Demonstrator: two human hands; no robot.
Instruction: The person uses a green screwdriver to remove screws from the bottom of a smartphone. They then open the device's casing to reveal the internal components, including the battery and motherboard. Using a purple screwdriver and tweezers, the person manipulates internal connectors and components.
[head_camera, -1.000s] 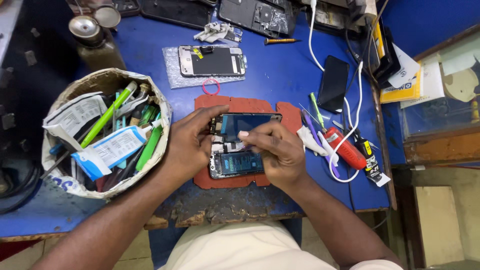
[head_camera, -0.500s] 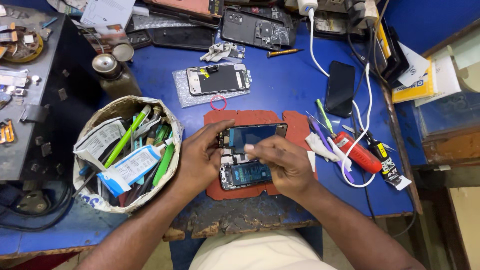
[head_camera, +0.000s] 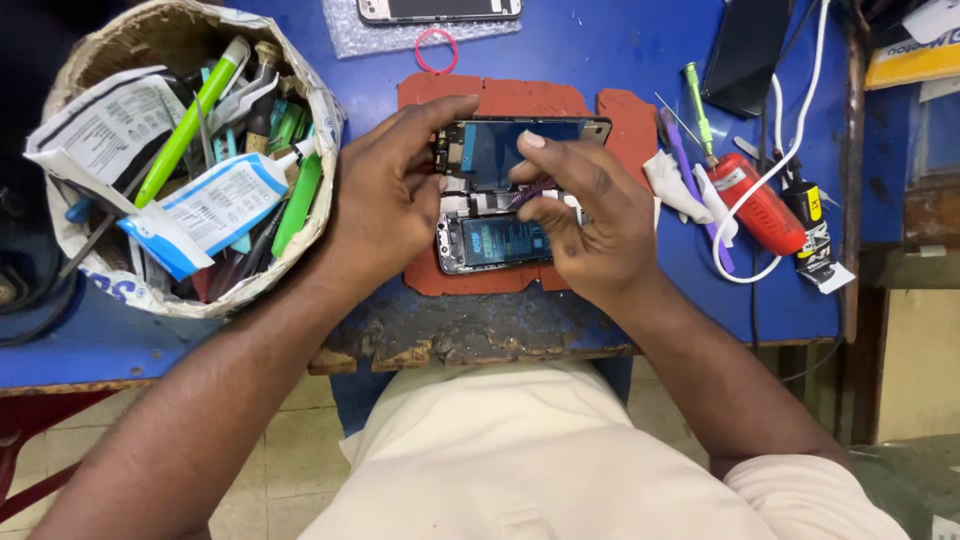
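Note:
An opened phone lies on a red mat (head_camera: 520, 95) on the blue table. Its screen half (head_camera: 500, 145) is folded back above the body (head_camera: 495, 243), which shows the battery and circuit boards. My left hand (head_camera: 385, 200) grips the left side of the phone, fingers over the screen's top edge. My right hand (head_camera: 590, 220) holds a thin purple-handled tool (head_camera: 530, 193) between thumb and fingers, its tip at the joint between screen and body.
A round basket (head_camera: 320, 100) full of tubes, pens and tools stands at the left. To the right lie a white cloth (head_camera: 675, 185), a green screwdriver (head_camera: 697, 100), a red tool (head_camera: 762, 205), a white cable and a dark phone (head_camera: 750, 55). Another phone (head_camera: 440, 8) on bubble wrap lies behind.
The view has moved closer to the phone. Both hands stay on the phone, the right hand working at the joint between the halves.

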